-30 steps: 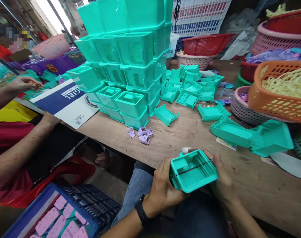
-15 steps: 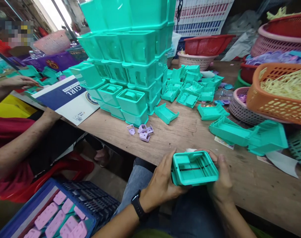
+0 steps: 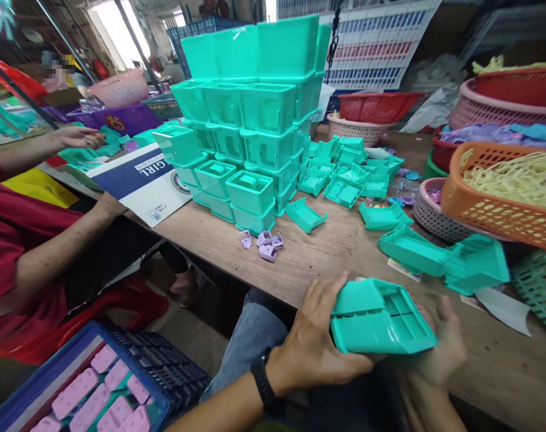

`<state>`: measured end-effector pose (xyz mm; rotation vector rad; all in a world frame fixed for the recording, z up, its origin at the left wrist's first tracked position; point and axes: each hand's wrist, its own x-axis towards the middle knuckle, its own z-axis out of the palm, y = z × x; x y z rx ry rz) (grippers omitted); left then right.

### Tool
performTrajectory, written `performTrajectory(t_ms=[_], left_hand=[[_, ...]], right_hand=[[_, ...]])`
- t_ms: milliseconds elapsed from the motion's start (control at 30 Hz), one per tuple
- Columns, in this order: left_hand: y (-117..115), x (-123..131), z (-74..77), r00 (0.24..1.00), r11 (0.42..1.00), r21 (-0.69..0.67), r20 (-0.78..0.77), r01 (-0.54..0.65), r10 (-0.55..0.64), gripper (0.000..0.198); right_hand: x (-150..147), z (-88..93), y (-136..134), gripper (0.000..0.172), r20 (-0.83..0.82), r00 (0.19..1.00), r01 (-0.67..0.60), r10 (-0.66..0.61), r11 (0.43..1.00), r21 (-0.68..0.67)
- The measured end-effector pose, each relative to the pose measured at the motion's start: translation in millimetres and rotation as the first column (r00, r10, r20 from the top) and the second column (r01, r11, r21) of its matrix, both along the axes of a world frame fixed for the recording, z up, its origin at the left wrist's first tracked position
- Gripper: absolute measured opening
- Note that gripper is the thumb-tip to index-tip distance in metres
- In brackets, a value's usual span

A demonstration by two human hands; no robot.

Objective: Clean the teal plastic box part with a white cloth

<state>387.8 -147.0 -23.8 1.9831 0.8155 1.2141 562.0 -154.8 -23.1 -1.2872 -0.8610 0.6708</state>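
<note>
A green plastic box (image 3: 376, 321), turned on its side so its slotted wall shows, is held just off the table's front edge. My left hand (image 3: 315, 333) is closed around its left end, thumb below and fingers on top. At the box's right end is my right hand (image 3: 444, 342), blurred, with some of its fingers hidden behind the box. Whether those fingers press on the box I cannot make out. Beyond my hands, several small purple plastic parts (image 3: 267, 245) lie on the wooden table (image 3: 300, 264), and a loose green panel (image 3: 305, 214) rests behind them.
A tall stack of green boxes (image 3: 268, 144) stands at the table's middle. More green panels (image 3: 345, 174) are piled behind. Baskets, among them an orange one (image 3: 489, 204), line the right. A co-worker's arm (image 3: 61, 258) is at left; a blue crate (image 3: 165, 384) sits below.
The green box has tipped from showing its open top to showing its slotted side, and moved right. My right hand has shifted and its fingers have spread. The camera view has tilted slightly.
</note>
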Motion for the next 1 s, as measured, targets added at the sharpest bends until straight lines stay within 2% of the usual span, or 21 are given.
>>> performTrajectory(t_ms=[133,300,400,467,567,633,700,800,867,933,1000], left_hand=[[-6.3,11.6,9.6,0.996,0.992,-0.121,0.080,-0.032,0.042,0.121],[-5.6,13.5,15.1,0.989,0.996,-0.077,0.140,-0.037,0.048,0.094],[-3.7,11.7,18.7,0.989,0.994,-0.103,0.143,-0.028,0.043,0.085],[-2.9,10.3,21.9,0.988,0.990,-0.134,0.149,-0.030,0.051,0.084],[-2.2,7.7,26.6,0.986,0.992,-0.121,0.155,-0.039,0.058,0.089],[-1.5,5.4,29.2,0.986,0.995,-0.081,0.149,-0.058,0.069,0.092],[-0.8,3.0,30.8,0.988,0.996,-0.055,0.135,-0.072,0.079,0.092],[-0.6,0.8,30.6,0.989,0.998,-0.016,0.131,-0.063,0.064,0.084],[-1.0,1.2,28.0,0.990,0.998,0.021,0.130,-0.053,0.050,0.076],[-1.3,2.8,23.1,0.992,0.997,0.047,0.115,-0.065,0.059,0.071],[-0.7,4.6,17.3,0.993,0.994,0.060,0.085,-0.091,0.086,0.070]], right_hand=[[-1.2,1.6,-3.2,0.051,-0.053,0.997,0.064,-0.064,0.998,0.001],[-6.6,-0.4,-7.8,0.039,-0.243,0.960,0.133,-0.141,0.990,-0.046],[-6.4,3.9,-6.6,0.039,-0.243,0.959,0.139,-0.147,0.989,-0.050],[-6.9,11.3,-6.7,0.042,-0.208,0.973,0.092,-0.101,0.994,-0.050],[-8.5,25.2,-14.6,0.051,-0.007,0.998,0.059,-0.059,0.996,-0.062],[-8.2,32.2,-26.8,0.048,0.229,0.964,0.139,-0.133,0.990,-0.014],[-6.6,36.0,-41.6,0.038,0.492,0.852,0.156,-0.182,0.983,0.094],[-5.5,39.9,-58.6,0.031,0.783,0.610,0.015,-0.121,0.990,0.141],[-7.3,43.4,-61.6,0.029,0.839,0.537,-0.036,-0.085,0.992,0.123],[-9.8,46.3,-57.8,0.030,0.860,0.504,-0.039,-0.078,0.993,0.113],[-10.7,47.0,-49.3,0.045,0.870,0.490,-0.010,-0.066,0.997,0.081]])
